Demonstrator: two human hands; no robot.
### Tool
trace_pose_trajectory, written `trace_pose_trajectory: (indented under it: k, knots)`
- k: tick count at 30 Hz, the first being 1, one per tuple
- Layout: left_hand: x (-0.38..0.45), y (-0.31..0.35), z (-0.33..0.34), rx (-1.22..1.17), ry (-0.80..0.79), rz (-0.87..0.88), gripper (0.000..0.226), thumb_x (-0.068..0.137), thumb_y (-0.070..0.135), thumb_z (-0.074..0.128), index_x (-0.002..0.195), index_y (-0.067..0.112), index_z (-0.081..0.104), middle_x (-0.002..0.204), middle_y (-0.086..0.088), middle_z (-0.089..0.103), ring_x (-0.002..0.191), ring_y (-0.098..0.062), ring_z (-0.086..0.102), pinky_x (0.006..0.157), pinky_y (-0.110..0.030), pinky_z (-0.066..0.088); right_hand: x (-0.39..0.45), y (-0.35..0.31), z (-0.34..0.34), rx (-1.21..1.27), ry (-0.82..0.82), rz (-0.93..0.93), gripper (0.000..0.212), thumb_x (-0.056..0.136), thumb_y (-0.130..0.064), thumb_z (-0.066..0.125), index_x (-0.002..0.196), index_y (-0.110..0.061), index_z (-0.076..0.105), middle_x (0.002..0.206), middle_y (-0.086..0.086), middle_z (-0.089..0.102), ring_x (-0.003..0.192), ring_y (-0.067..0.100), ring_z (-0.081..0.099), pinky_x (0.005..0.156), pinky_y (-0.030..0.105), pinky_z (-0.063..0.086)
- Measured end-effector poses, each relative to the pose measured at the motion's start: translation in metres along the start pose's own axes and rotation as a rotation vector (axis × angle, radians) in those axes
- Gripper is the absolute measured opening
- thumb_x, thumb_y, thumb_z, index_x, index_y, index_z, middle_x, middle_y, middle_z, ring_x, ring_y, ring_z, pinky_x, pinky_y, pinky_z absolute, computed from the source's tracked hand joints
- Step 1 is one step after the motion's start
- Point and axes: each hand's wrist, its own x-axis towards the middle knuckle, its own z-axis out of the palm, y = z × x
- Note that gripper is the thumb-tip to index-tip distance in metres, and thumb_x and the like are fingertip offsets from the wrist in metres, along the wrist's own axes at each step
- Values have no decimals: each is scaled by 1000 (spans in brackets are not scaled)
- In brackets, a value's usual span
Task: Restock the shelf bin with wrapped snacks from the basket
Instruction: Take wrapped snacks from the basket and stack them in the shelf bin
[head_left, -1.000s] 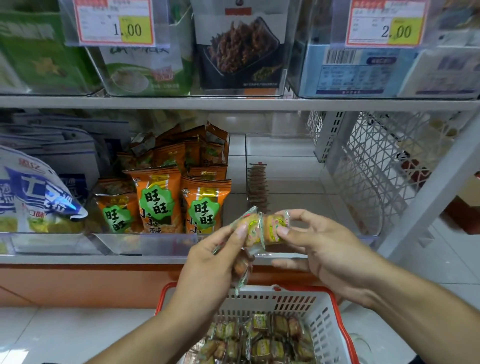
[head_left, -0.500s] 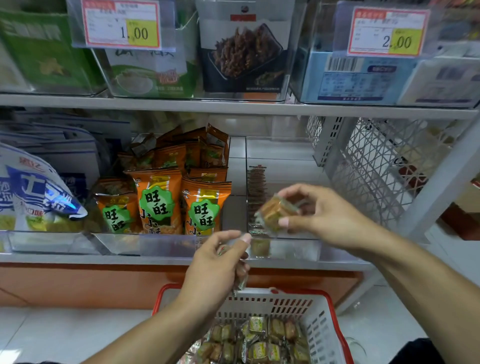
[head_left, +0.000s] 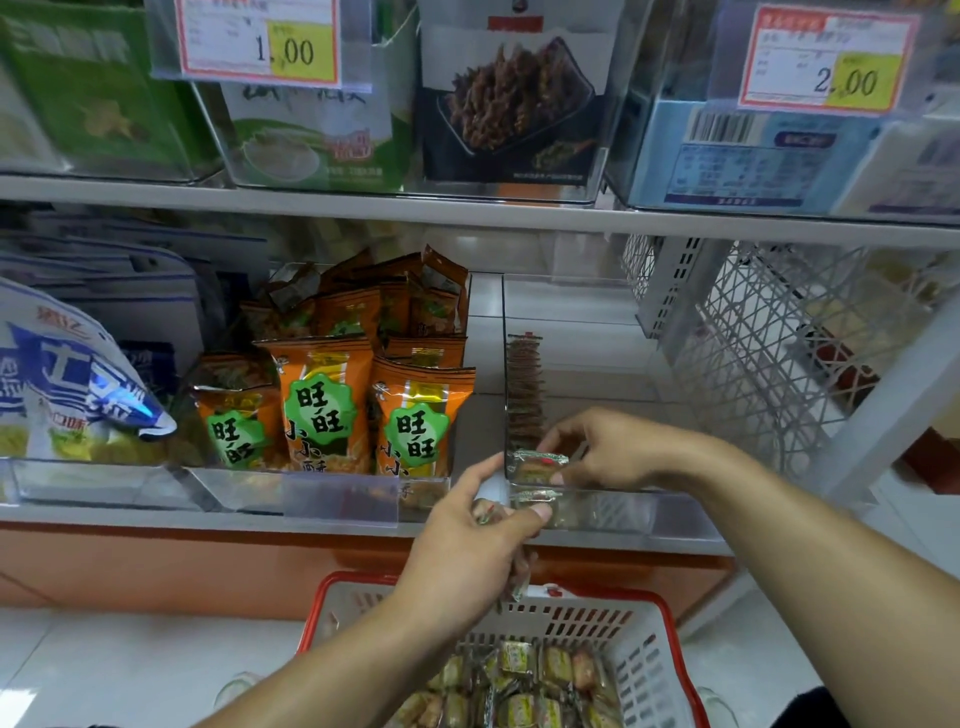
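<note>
A clear plastic shelf bin (head_left: 618, 512) sits on the lower shelf, right of centre, with a row of wrapped snacks (head_left: 523, 392) standing along its left wall. My right hand (head_left: 608, 447) reaches into the bin's front left corner and pinches a silver-edged wrapped snack (head_left: 540, 464) low inside it. My left hand (head_left: 483, 545) hovers just in front of the bin and grips a bunch of wrapped snacks (head_left: 491, 512), some hanging below the palm. The white basket with a red rim (head_left: 644, 654) stands below, holding several wrapped snacks (head_left: 524, 686).
Left of the bin, another clear bin holds orange snack bags (head_left: 319, 410), with blue and white bags (head_left: 57, 384) further left. A white lattice side panel (head_left: 769, 353) closes the shelf on the right. The upper shelf (head_left: 467, 210) carries boxes and price tags.
My right hand has carried one wrapped snack from in front of my left hand forward and down into the bin's front left corner. My left hand stayed in front of the shelf with its bunch.
</note>
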Motion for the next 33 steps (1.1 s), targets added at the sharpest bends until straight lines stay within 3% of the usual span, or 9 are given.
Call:
trace_pose_trajectory:
  k: [3, 8, 10, 13, 17, 19, 23, 28, 33]
  knots:
    - [1, -3, 0, 33, 9, 14, 63, 89, 31, 78, 141, 47, 47, 98, -7, 77, 74, -13, 72, 68, -23, 56, 6, -1, 8, -75, 89, 24, 18, 79, -19, 80, 84, -31, 68, 78, -11, 70, 65, 3, 61, 57, 16, 46]
    - [0, -3, -1, 40, 7, 2, 64, 90, 28, 78, 142, 47, 46, 90, -10, 75, 68, -11, 69, 59, -17, 53, 8, -7, 14, -16, 103, 81, 12, 79, -26, 77, 82, -27, 66, 69, -10, 66, 53, 2, 57, 44, 14, 43]
    - [0, -2, -1, -1, -5, -18, 60, 92, 29, 76, 141, 44, 45, 76, -10, 74, 68, -14, 70, 57, -20, 53, 6, -9, 13, 9, 93, 79, 12, 80, -22, 77, 86, -26, 66, 69, -7, 65, 56, 7, 56, 49, 18, 45]
    - [0, -3, -2, -118, 20, -87, 53, 94, 33, 73, 140, 33, 47, 79, -5, 74, 71, -17, 71, 62, -30, 52, -4, -8, 3, 170, 144, 71, 20, 83, -10, 76, 95, -21, 64, 83, 2, 68, 70, 16, 61, 61, 31, 53]
    - [-4, -3, -6, -146, 36, -120, 47, 94, 32, 72, 136, 36, 51, 80, -3, 76, 68, -15, 71, 55, -25, 52, -17, 0, -11, 234, 275, 44, 20, 88, -9, 74, 102, -15, 61, 97, 11, 72, 85, 27, 70, 75, 48, 60]
    - [-5, -3, -6, -89, 26, -107, 50, 94, 31, 72, 139, 39, 49, 85, -5, 79, 69, -14, 72, 62, -26, 53, -20, 4, -8, 189, 172, 72, 26, 89, -7, 73, 110, -13, 60, 98, 13, 74, 83, 26, 72, 74, 42, 59]
    - [-3, -6, -2, -33, 8, -99, 59, 93, 27, 74, 145, 36, 47, 91, -10, 79, 71, -17, 71, 73, -38, 52, -16, 2, 1, 154, 38, 77, 32, 93, -8, 70, 121, -13, 57, 84, 3, 69, 61, 7, 62, 61, 24, 50]
    - [0, -6, -3, -7, -1, -104, 60, 92, 29, 74, 145, 37, 46, 90, -7, 80, 72, -16, 72, 72, -35, 53, -11, -2, 1, 188, -76, 95, 53, 98, -13, 65, 147, -16, 45, 116, 11, 74, 104, 27, 72, 102, 48, 52]
    - [-2, -6, -3, -19, -5, -107, 57, 93, 28, 74, 143, 39, 48, 90, -5, 80, 72, -16, 73, 72, -35, 55, -5, -3, 3, 70, -34, 63, 44, 100, -21, 62, 141, -19, 48, 114, 5, 75, 102, 24, 72, 94, 40, 57]
